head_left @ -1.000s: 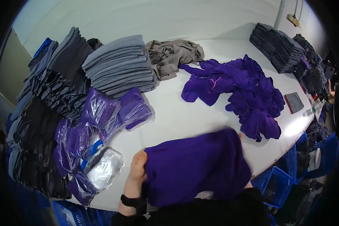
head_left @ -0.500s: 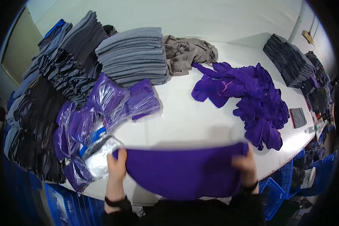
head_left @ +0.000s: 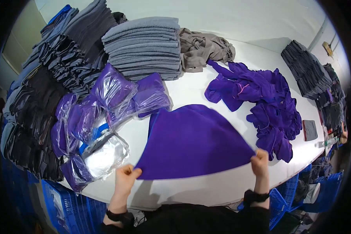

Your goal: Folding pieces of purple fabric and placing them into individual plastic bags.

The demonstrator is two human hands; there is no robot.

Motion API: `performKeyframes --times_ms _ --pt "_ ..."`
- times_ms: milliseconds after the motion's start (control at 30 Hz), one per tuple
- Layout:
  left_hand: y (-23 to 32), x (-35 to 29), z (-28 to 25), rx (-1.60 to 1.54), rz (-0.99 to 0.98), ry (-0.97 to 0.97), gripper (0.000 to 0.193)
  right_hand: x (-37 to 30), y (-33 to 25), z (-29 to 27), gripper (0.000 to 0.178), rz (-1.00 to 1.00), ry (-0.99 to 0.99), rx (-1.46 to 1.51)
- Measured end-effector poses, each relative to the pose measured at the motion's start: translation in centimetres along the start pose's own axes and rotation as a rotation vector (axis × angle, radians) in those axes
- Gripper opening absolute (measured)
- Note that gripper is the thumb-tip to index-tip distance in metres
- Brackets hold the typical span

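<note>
Between both hands (head_left: pixel 125 179), purple cloth (head_left: pixel 195 144)

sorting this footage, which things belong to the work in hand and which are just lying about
In hand:
- purple cloth, gripped by left hand and right hand
- probably loose purple pile, bagged purple packs

Apparently lying about:
- folded grey stack
- crumpled brown-grey cloth

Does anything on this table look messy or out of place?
The purple heap right of the held cloth and the taupe cloth behind lie crumpled, unlike the neat gray stack. I see no spills.
</note>
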State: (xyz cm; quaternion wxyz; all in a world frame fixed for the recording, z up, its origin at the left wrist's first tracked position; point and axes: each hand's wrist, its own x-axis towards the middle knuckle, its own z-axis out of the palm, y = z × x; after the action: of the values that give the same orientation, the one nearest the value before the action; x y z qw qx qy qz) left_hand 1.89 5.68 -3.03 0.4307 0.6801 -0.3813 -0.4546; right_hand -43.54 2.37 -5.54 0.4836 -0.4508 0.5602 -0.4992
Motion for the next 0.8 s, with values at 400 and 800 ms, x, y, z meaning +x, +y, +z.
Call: performKeyframes --times_ms 400,800 --pt "-9.9 7.4 15.2 0.352 0.524 0.145 0.033 5.2 10.1 9.7 0.043 0.201 0.215 -1.017" --pt "-11.7 2.8 6.3 0.316 0.426 0.071 0.051 -0.2 9.9 22.6 0.044 -0.724 -0.44 -1.042"
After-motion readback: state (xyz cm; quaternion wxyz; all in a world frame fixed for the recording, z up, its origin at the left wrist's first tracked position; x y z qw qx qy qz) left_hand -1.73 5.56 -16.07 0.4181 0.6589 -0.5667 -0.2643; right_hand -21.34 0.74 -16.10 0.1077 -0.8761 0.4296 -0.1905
